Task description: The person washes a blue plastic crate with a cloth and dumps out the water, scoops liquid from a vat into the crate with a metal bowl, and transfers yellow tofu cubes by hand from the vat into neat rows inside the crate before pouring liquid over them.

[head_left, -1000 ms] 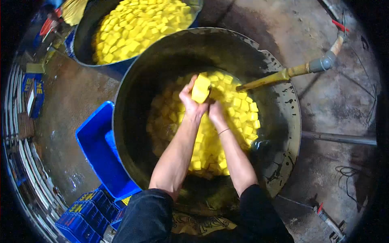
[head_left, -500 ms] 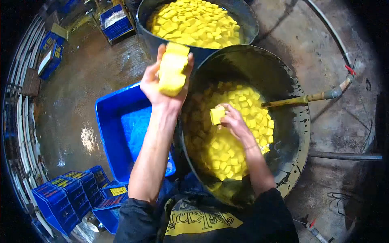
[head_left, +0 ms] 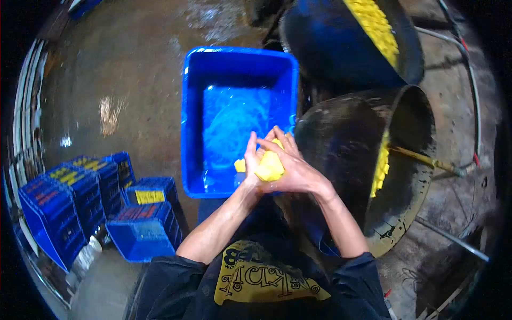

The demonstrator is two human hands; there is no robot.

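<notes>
Closed around yellow blocks (head_left: 270, 167), the left hand (head_left: 253, 164) and the right hand (head_left: 295, 169) of the person meet near the centre of the frame, palms turned toward each other. The exact number of blocks in the grip cannot be told, as the fingers cover part of them. One more yellow piece (head_left: 240, 166) shows just beside the outer edge of the left hand; whether it is held cannot be told. Both hands are above the near right part of a blue tub (head_left: 188, 122), which stands upright on the wet floor (head_left: 133, 69) in the upper middle of the frame. Dark vats are noted on the right: one large vat (head_left: 341, 160) right of the hands, with yellow cubes (head_left: 381, 168) visible inside, and a second vat (head_left: 330, 48) at upper right, also holding yellow cubes. A pipe (head_left: 421, 157) reaches over the rim of the nearer vat. Blue crates (head_left: 80, 197) stand in the lower left of the frame.
</notes>
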